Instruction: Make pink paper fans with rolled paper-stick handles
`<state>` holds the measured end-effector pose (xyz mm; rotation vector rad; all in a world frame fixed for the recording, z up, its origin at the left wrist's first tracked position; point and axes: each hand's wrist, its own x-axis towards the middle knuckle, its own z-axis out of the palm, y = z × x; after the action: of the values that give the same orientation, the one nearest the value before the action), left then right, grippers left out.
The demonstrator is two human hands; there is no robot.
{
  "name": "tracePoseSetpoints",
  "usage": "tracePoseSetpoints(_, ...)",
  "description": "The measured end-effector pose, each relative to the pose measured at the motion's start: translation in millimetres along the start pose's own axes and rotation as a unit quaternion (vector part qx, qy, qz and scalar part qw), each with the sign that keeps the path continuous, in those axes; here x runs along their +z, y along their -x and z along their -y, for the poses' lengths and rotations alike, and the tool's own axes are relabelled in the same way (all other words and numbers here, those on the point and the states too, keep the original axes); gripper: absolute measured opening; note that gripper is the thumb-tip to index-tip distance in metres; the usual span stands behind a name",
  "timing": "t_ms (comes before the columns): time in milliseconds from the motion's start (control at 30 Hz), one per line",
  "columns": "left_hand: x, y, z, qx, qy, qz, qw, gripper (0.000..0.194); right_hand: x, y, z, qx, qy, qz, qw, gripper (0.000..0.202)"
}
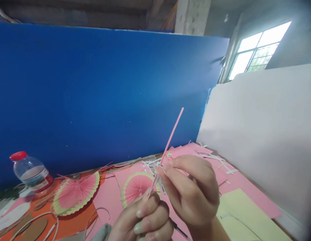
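Note:
A thin pink stick (172,134), which looks like rolled paper, rises at a slant above the table. Its lower end is in the curled fingers of my left hand (147,217). Higher up, the thumb and fingertips of my right hand (192,187) pinch at the stick. Between the two hands a whitish, translucent bit lies along it, too small to make out. Behind my hands rests a round pleated paper fan (135,187), pink with a yellow-green rim, partly hidden by them. Another pleated fan (77,192), opened to a half circle, lies farther left.
A clear bottle (32,172) with a red cap stands at the left. Pink paper sheets (107,197), an orange sheet (70,229), a pale yellow sheet (245,211) and white paper strips (220,160) cover the table. A white cable (56,224) curls at front left. A blue partition (95,93) stands behind.

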<state>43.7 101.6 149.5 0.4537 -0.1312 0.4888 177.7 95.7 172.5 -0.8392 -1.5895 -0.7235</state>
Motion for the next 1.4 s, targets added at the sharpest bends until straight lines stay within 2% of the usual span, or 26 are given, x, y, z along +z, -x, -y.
tracePoseSetpoints(67,0.0,0,0,0.000,0.010,-0.002,1.000,0.052,0,0,0,-0.019,-0.014,0.008,1.000,0.037)
tracePoseSetpoints(133,-0.9,1,-1,0.005,0.023,-0.003,1.000,0.053,1,-1,0,-0.012,-0.074,0.027,0.997,0.036)
tracePoseSetpoints(233,-3.3,1,-1,0.014,0.041,0.000,0.999,0.052,2,-1,-1,0.043,-0.219,0.059,0.973,0.033)
tracePoseSetpoints(300,-4.5,2,0,0.016,0.044,0.002,0.999,0.049,3,-1,-2,0.094,-0.284,0.044,0.953,0.030)
tracePoseSetpoints(367,-5.0,1,1,0.015,0.037,0.005,0.999,0.047,4,-2,-3,0.141,-0.298,0.023,0.944,0.025)
tracePoseSetpoints(467,-4.4,1,4,0.005,0.013,0.013,1.000,0.047,4,-3,-7,0.178,-0.297,0.049,0.937,0.022)
tracePoseSetpoints(567,-5.0,0,7,-0.012,-0.007,0.023,1.000,0.046,4,-3,-9,0.166,-0.323,0.073,0.929,0.021)
tracePoseSetpoints(667,-9.4,-2,9,-0.014,-0.049,0.024,0.998,0.047,4,-3,-10,0.158,-0.339,0.068,0.925,0.020)
tracePoseSetpoints(767,-15.1,-1,6,-0.014,-0.136,-0.031,0.990,0.052,3,-3,-10,0.169,-0.325,0.072,0.928,0.020)
tracePoseSetpoints(867,-16.3,5,-2,0.011,-0.227,-0.100,0.969,0.060,2,-4,-9,0.171,-0.304,0.089,0.933,0.019)
tracePoseSetpoints(1000,-10.7,12,-9,0.064,-0.356,-0.157,0.919,0.040,3,-3,-9,0.178,-0.304,0.102,0.930,0.017)
tracePoseSetpoints(1233,0.4,11,2,0.097,-0.419,-0.279,0.858,0.034,7,-3,-8,0.174,-0.289,0.146,0.930,0.015)
tracePoseSetpoints(1400,4.8,9,1,0.128,-0.453,-0.307,0.827,0.029,11,-4,-11,0.154,-0.246,0.146,0.946,0.014)
